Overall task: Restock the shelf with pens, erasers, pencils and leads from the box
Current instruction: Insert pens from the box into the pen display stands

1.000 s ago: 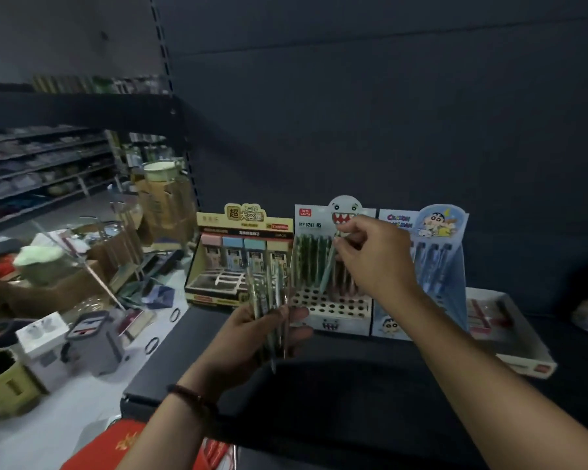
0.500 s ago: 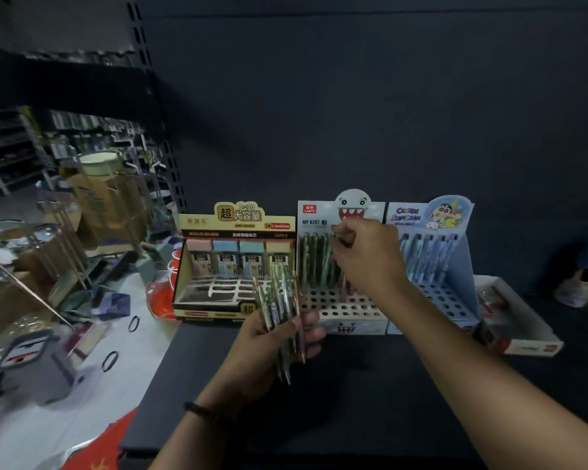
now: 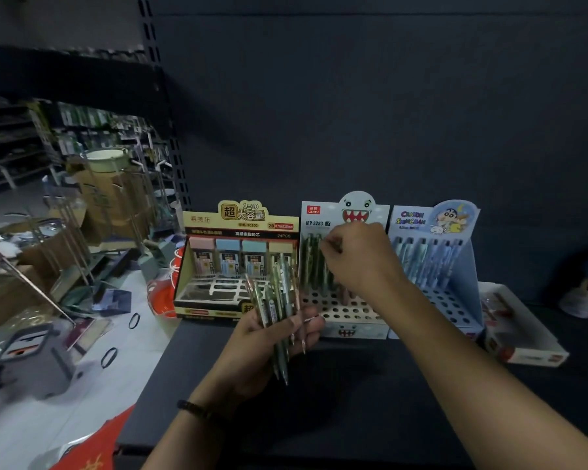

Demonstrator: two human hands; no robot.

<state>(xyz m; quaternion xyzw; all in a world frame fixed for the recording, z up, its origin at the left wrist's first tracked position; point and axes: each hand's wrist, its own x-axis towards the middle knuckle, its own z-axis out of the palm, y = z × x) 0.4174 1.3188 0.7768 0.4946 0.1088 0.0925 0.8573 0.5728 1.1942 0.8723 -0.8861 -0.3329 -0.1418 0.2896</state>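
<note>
1. Gripping a fanned bunch of pens (image 3: 279, 310), the left hand (image 3: 269, 337) hovers near the shark display (image 3: 340, 296).
2. The right hand (image 3: 360, 262) pinches one pen there.
3. Three display stands line the far shelf (image 3: 370, 395).

Grey boxy container (image 3: 31, 361) and black rings (image 3: 109, 357) on the pale floor (image 3: 82, 401), left of the aisle.

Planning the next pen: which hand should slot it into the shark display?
Probably the right hand: it is already at the shark display, while the left hand is full of pens.
</note>
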